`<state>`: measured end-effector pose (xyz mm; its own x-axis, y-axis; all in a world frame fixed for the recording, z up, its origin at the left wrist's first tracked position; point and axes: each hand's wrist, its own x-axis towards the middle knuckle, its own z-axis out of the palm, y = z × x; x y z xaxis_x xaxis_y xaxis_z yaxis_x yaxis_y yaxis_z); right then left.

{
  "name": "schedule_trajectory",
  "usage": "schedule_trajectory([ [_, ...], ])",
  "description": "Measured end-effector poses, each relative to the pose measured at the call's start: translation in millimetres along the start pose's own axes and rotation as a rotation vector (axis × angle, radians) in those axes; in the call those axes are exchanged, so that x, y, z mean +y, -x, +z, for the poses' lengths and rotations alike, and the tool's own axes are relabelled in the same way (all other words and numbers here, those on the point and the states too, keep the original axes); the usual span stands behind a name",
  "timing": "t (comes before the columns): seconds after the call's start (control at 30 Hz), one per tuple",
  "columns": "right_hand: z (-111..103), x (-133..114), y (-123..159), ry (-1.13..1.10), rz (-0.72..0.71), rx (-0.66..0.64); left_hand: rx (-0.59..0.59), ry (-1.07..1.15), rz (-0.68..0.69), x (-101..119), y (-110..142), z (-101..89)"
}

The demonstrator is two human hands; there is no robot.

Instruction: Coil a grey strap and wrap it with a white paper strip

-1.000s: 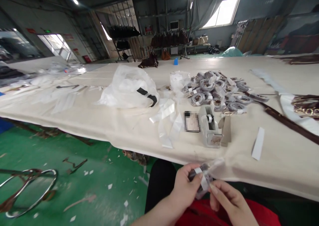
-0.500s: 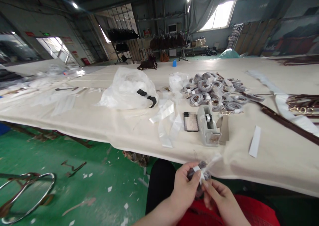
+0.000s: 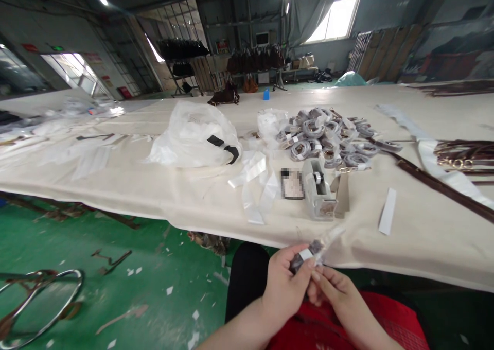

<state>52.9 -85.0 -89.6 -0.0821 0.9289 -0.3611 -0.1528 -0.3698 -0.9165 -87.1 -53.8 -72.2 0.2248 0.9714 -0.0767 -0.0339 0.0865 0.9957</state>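
Observation:
Over my lap, near the table edge, I hold a coiled strap (image 3: pixel 317 246) in clear plastic with a white band (image 3: pixel 306 254) around it. My left hand (image 3: pixel 285 280) is closed around the coil, its thumb pressing beside the band. My right hand (image 3: pixel 332 286) pinches at the coil's near side, thumb against the fingers; the exact spot it grips is hidden behind them. Loose clear film sticks out beyond the coil's far end. A tape dispenser (image 3: pixel 319 193) stands on the table ahead, beside a pixelated small flat item (image 3: pixel 292 184).
A heap of wrapped coiled straps (image 3: pixel 328 136) lies beyond the dispenser. Left of it are a large white plastic bag (image 3: pixel 189 139) and strips of white film (image 3: pixel 252 200). A white paper strip (image 3: pixel 387 212) and brown straps (image 3: pixel 428 177) lie to the right.
The strap coil has tilted in my hands, so its dark far end shows more. My right fingers have shifted slightly toward me along its near side. The view has moved a little.

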Motion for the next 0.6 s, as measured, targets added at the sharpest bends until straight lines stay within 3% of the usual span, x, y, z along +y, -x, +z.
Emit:
schedule_trajectory([
  [0.17, -3, -2, 3, 0.009, -0.119, 0.098, -0.012, -0.265, 0.468, 16, 12, 0.3],
  [0.23, -5, 0, 5, 0.058, -0.192, 0.175, -0.046, -0.285, 0.576, 22, 13, 0.7],
  [0.4, -16, 15, -3, 0.21, -0.297, 0.249, -0.086, -0.316, 0.625, 27, 11, 2.8],
  [0.6, -28, 23, -19, 0.329, -0.47, 0.427, -0.134, -0.338, 0.698, 11, 10, 10.9],
])
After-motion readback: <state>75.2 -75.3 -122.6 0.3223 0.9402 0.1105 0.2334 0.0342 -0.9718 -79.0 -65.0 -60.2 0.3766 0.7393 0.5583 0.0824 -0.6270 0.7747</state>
